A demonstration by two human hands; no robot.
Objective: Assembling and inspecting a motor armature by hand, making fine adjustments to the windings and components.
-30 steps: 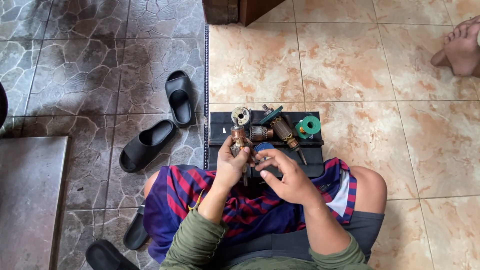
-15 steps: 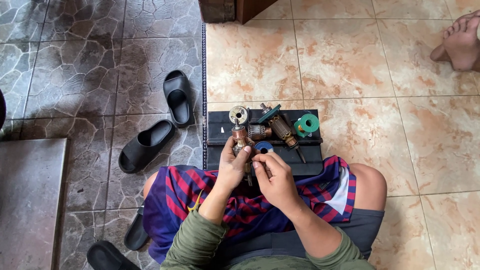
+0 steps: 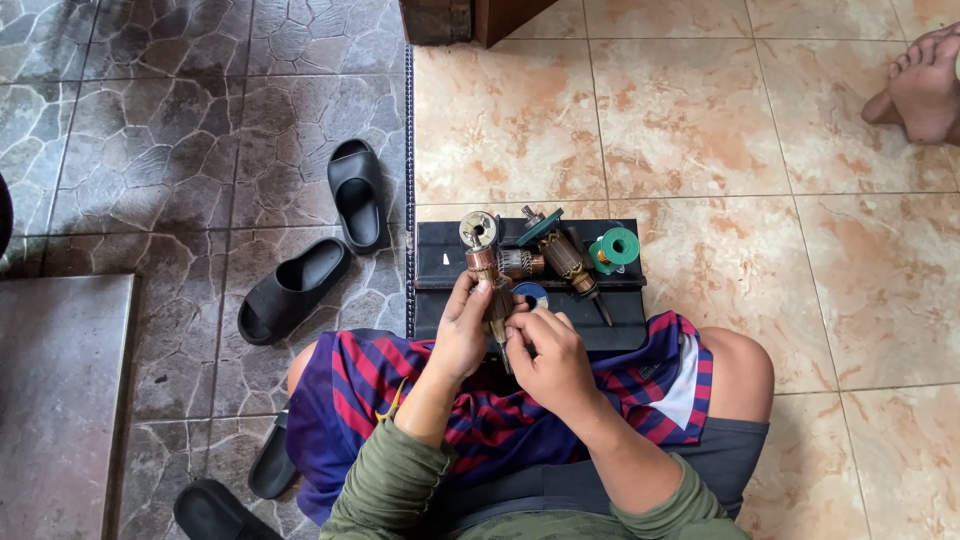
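I sit on the floor with a black board [image 3: 440, 275] in front of my knees. My left hand [image 3: 462, 335] grips a motor armature [image 3: 484, 262] with copper windings, held upright over the board, a round bearing at its top. My right hand [image 3: 552, 362] pinches the lower end of the same armature's shaft. On the board lie a second, larger armature [image 3: 566, 256], a green wire spool [image 3: 614, 248] and a small blue ring [image 3: 531, 293]. A short copper part [image 3: 520, 263] rests between the two armatures.
Two black slide sandals [image 3: 355, 195] [image 3: 290, 290] lie on the grey stone floor at left, more dark footwear [image 3: 210, 510] by my hip. Another person's bare foot [image 3: 925, 85] rests at the top right. A dark wooden post [image 3: 470, 15] stands at the top, a grey slab [image 3: 50, 400] at left.
My right hand has moved left, from over the board's middle to the armature's lower shaft beside my left hand. The left hand has kept the armature upright.
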